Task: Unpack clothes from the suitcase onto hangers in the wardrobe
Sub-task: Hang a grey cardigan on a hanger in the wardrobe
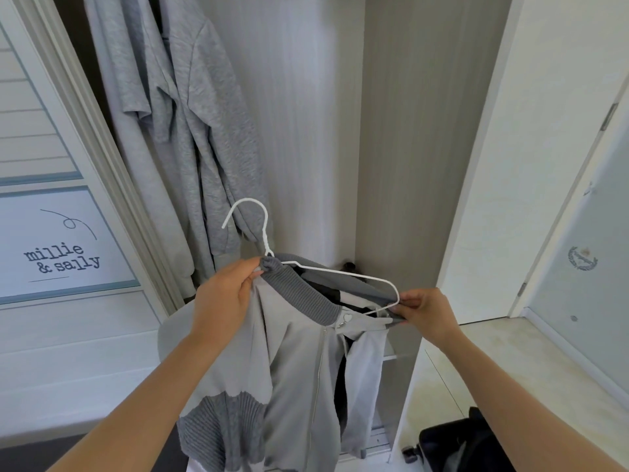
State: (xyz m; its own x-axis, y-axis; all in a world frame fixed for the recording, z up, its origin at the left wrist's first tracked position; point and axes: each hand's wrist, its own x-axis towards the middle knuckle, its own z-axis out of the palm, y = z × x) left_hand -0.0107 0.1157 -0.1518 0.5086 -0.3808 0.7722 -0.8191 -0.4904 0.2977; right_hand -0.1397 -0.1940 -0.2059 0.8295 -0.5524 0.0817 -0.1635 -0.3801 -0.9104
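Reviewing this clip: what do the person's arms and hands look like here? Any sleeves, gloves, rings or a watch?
Both forearms are bare as far as the frame shows; no sleeve reaches into view. The left hand and the right hand wear no gloves. No watch, bracelet or ring shows on either wrist or on the visible fingers. The nails look short and plain, though the picture is too soft to be sure.

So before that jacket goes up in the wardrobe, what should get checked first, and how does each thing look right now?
1. Left hand grips the jacket collar at the hanger neck: ok.
2. Right hand holds the hanger's far end with the fabric: ok.
3. Both shoulders seated on the hanger: not ok, the right end shows bare wire.
4. Hook free and upright: ok.
5. Space beside the hanging grey clothes: ok.
6. Wardrobe rail: cannot tell, out of view.
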